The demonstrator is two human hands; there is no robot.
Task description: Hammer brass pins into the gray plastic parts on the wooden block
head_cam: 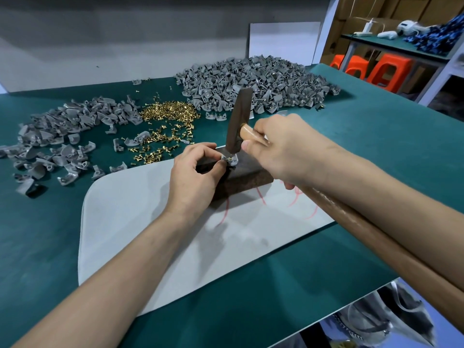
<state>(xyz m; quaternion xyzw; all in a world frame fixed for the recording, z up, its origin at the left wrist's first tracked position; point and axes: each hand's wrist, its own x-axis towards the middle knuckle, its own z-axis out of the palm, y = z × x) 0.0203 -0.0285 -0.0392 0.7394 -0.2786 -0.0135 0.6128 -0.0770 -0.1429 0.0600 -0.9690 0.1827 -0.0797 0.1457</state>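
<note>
Left hand (193, 172) pinching gray part (232, 160) on wooden block (251, 175), right hand (283, 146) gripping hammer (237, 121), over white mat (140, 209) on green table (376, 146); orange stools (388, 71) behind

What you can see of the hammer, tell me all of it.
The hammer has a long, narrow, dark metal head, standing almost upright, its lower face down at the gray plastic part on the wooden block; whether they touch cannot be told. A glossy pale wooden handle passes through the head and runs back under the right forearm. The right hand grips the handle close to the head. The left hand pinches the part beside the head's lower end.
</note>
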